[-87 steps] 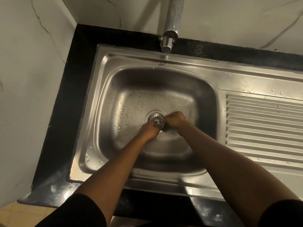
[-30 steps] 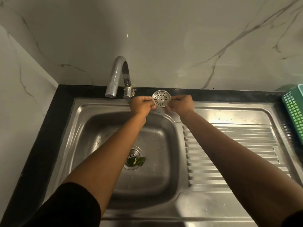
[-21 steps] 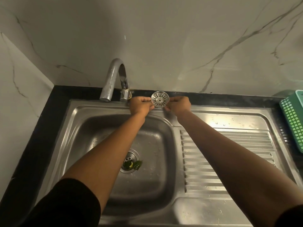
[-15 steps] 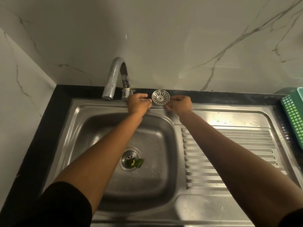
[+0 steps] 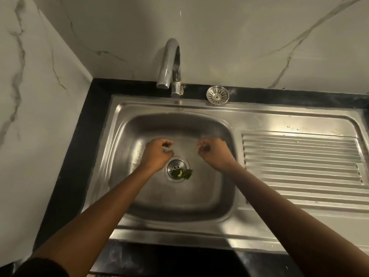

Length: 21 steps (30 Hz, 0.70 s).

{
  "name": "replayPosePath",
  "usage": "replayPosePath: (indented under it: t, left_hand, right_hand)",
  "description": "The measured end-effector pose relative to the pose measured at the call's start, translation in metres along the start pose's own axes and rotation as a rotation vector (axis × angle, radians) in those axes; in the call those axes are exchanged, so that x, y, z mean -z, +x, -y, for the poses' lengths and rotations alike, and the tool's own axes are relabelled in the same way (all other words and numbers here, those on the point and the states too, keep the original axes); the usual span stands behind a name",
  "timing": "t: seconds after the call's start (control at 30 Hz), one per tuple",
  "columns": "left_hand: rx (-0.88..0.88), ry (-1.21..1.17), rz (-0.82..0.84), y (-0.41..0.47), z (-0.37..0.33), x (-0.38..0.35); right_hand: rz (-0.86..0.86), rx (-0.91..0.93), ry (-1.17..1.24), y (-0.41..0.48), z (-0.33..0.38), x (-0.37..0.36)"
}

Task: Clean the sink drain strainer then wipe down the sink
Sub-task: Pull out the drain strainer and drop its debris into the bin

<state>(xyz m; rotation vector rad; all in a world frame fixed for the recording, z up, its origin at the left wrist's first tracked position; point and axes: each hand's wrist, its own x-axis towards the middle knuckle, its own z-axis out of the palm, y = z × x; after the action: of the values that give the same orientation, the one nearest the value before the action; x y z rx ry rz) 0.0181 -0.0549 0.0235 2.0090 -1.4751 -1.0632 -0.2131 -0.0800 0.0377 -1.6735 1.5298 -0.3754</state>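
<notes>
Our left grip [image 5: 157, 154] and right grip [image 5: 214, 154] hovered loosely curled and empty mid-frame over the sink [image 5: 259, 118]. The strainer [image 5: 217, 94] lay upper centre on the desk [image 5: 279, 95]: light, stiff, probably slippery; we'd pinch its rim.

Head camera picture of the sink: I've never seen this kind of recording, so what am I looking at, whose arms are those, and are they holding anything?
There is no machine here. A person wears a camera on the head, so you look down along their own arms. The left hand and right hand hover inside the steel sink, fingers loosely curled, holding nothing. Close by them is the open drain, with green scraps caught in it. The round drain strainer lies at the sink's back edge, right of the tap. A ribbed draining board is on the right.
</notes>
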Motion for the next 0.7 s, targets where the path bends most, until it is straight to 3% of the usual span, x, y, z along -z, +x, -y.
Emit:
replayPosePath:
  t: [0.23, 0.43, 0.7]
  left_hand:
    - [0.098, 0.12, 0.079, -0.016, 0.039, -0.011]
    - [0.12, 0.215, 0.207, -0.017, 0.054, -0.036]
    - [0.193, 0.191, 0.21, -0.016, 0.076, -0.055]
  right_hand:
    - [0.362, 0.041, -0.459, -0.002, 0.007, -0.067]
    - [0.511, 0.025, -0.706, 0.004, -0.007, -0.11]
    - [0.634, 0.311, -1.001, 0.019, -0.018, -0.133]
